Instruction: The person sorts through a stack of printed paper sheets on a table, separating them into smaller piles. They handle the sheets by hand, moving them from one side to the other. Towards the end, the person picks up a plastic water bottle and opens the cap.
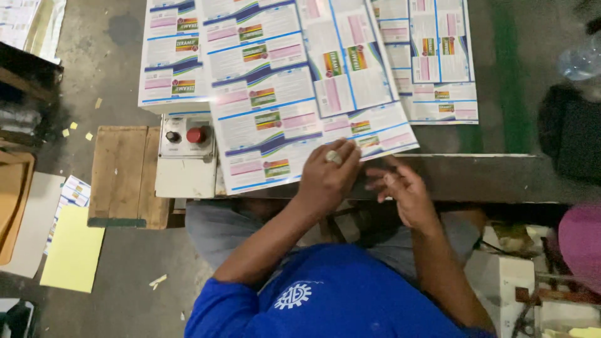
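Observation:
A stack of large printed label sheets (pixel 282 81) lies fanned out on a work table (pixel 476 178); the sheets are white with blue, pink and green blocks. My left hand (pixel 327 178), a ring on one finger, lies on the near edge of the top sheet (pixel 269 134) with its fingers laid over the paper; its thumb is hidden. Just right of that, my right hand (pixel 404 191) hovers over the table's front edge by the sheet's near right corner. Its fingers are apart, slightly blurred, and nothing is in it.
A grey control box (pixel 186 153) with a red button and a black knob sits left of the sheets, beside a wooden board (pixel 125 175). Yellow paper (pixel 72 250) lies on the floor. A plastic bottle (pixel 582 59) and a dark bag (pixel 570 131) are at the right.

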